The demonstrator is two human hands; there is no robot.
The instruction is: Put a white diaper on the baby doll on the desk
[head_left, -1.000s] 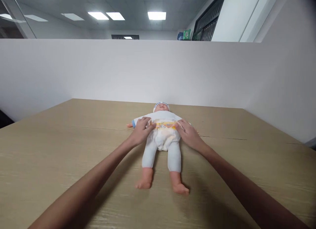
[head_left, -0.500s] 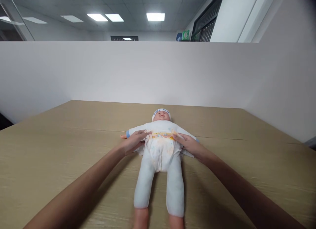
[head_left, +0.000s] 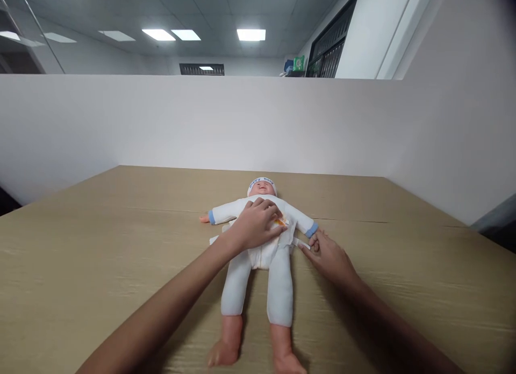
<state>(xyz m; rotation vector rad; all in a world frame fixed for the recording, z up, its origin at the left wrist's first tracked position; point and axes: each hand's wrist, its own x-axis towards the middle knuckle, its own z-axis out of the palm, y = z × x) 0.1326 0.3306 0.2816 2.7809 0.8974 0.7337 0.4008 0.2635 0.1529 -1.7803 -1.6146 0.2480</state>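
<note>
A baby doll (head_left: pixel 280 296) in white clothes with blue cuffs lies on its back, feet towards me. A white diaper (head_left: pixel 263 257) with a yellow-orange printed waistband is around its hips. My left hand (head_left: pixel 258 223) lies across the front of the diaper, fingers spread and slightly bent, covering much of the waistband. Beside the doll's hip and cuffed hand, my right hand (head_left: pixel 332 258) pinches the end of the diaper's white side tab (head_left: pixel 301 243). Another white side flap (head_left: pixel 213 239) sticks out on the left.
The doll lies on a broad tan tabletop (head_left: pixel 121 239) with a seam across it. A white partition (head_left: pixel 201 121) rises behind and along the sides. Beyond it are ceiling lights and a green package (head_left: pixel 299 63). A dark object (head_left: pixel 497 223) is at the right edge.
My left hand has moved from the diaper's left side onto its front. My right hand has moved outward and down from the waistband to the side tab. The view has shifted slightly, showing the doll's feet.
</note>
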